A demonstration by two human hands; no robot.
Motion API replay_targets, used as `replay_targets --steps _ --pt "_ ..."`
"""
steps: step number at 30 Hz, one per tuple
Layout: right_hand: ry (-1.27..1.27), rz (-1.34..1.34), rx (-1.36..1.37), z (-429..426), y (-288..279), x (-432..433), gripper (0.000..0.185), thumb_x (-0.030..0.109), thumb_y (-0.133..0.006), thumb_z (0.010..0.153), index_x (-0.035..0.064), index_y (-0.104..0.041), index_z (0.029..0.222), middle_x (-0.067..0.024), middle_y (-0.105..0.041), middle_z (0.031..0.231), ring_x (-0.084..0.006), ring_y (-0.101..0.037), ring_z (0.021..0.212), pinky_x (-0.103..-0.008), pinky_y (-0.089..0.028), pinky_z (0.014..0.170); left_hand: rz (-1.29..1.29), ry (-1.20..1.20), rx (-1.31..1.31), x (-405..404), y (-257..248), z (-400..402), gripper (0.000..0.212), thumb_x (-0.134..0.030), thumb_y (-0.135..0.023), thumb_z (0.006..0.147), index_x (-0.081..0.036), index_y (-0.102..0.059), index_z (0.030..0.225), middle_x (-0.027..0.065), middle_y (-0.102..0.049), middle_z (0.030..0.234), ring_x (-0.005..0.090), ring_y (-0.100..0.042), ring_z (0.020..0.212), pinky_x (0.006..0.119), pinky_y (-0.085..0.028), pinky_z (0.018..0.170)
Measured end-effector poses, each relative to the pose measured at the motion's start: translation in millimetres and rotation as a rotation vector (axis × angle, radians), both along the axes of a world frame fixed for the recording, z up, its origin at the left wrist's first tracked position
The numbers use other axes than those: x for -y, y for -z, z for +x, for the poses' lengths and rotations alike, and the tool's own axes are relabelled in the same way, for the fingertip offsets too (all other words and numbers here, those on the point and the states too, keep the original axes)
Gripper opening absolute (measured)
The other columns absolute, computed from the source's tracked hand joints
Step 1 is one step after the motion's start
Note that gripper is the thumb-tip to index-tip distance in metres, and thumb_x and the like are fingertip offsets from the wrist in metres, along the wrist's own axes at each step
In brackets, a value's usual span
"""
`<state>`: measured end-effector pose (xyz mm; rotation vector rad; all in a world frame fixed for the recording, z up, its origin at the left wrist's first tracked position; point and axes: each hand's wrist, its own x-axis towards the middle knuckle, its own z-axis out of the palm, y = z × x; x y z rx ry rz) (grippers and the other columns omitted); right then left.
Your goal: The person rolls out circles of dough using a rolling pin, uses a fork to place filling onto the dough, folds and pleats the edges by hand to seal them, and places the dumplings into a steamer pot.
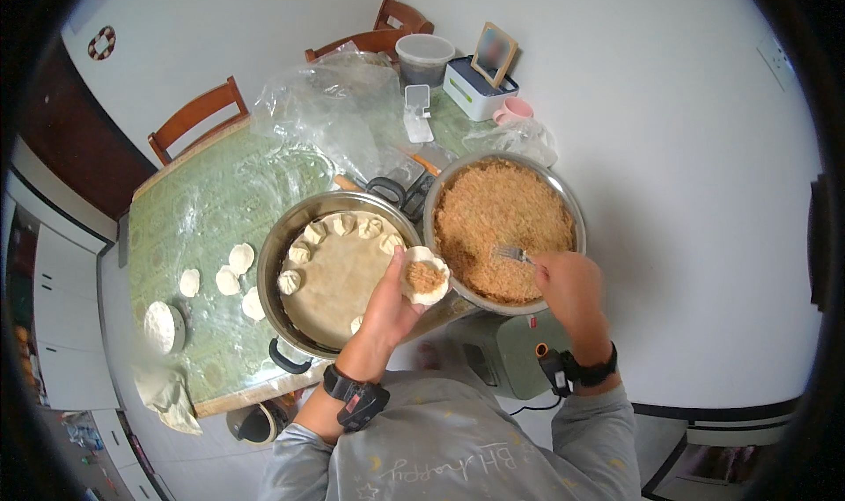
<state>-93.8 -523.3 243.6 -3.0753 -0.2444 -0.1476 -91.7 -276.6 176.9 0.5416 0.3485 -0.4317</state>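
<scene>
My left hand holds a round dough wrapper with crumbly filling on it, above the right rim of a steamer pot. Pleated buns stand in an arc along the pot's inner edge, on a pale liner; another bun is partly hidden by my left wrist. My right hand grips a metal fork, its tines at the surface of the filling in a large steel bowl. Several flat dough rounds lie on the table left of the pot.
The green table is dusted with flour. A round white container stands near its left edge, by a cloth. Behind are plastic bags, a lidded tub, a tissue box and a pink mug. A wall rises at the right.
</scene>
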Motion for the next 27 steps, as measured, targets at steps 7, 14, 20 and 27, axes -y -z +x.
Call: replay_targets --steps 7,14,20,27 --pt "-0.186 0.016 0.158 16 20 -5 0.016 0.015 -0.061 0.078 0.0032 -0.068 0.085 -0.0139 -0.066 0.076 -0.0286 -0.063 0.065 -0.0389 -0.049 0.061 -0.073 -0.043 0.092 -4 -16 0 0.047 -0.044 -0.040 0.097 -0.003 -0.048 0.120 0.0132 -0.056 0.118 0.0256 -0.055 0.110 0.039 -0.045 0.095" --pt "-0.089 1.399 -0.284 -19 23 -83 0.013 0.007 -0.064 0.085 0.0003 -0.065 0.097 -0.0003 -0.063 0.076 -0.0046 -0.055 0.063 -0.0174 -0.043 0.055 -0.120 -0.092 0.207 -2 -31 -4 0.051 -0.045 -0.041 0.095 -0.002 -0.046 0.122 0.0177 -0.056 0.119 0.0283 -0.056 0.110 0.040 -0.045 0.096" --pt "-0.089 1.506 -0.360 -15 27 -98 0.014 0.009 -0.068 0.083 -0.0004 -0.065 0.093 0.0001 -0.063 0.075 -0.0045 -0.056 0.064 -0.0183 -0.043 0.054 -0.068 -0.067 0.280 -4 -27 -9 0.044 -0.037 -0.045 0.096 -0.002 -0.047 0.121 0.0187 -0.056 0.120 0.0279 -0.056 0.110 0.039 -0.045 0.095" --pt "-0.156 1.499 -0.213 -19 31 -102 0.010 0.005 -0.067 0.081 0.0004 -0.060 0.085 0.0007 -0.061 0.078 -0.0040 -0.054 0.066 -0.0182 -0.043 0.058 0.061 -0.008 0.288 -12 -31 -18 0.031 -0.002 -0.055 0.087 0.000 -0.050 0.117 0.0105 -0.059 0.112 0.0207 -0.057 0.104 0.033 -0.046 0.092"
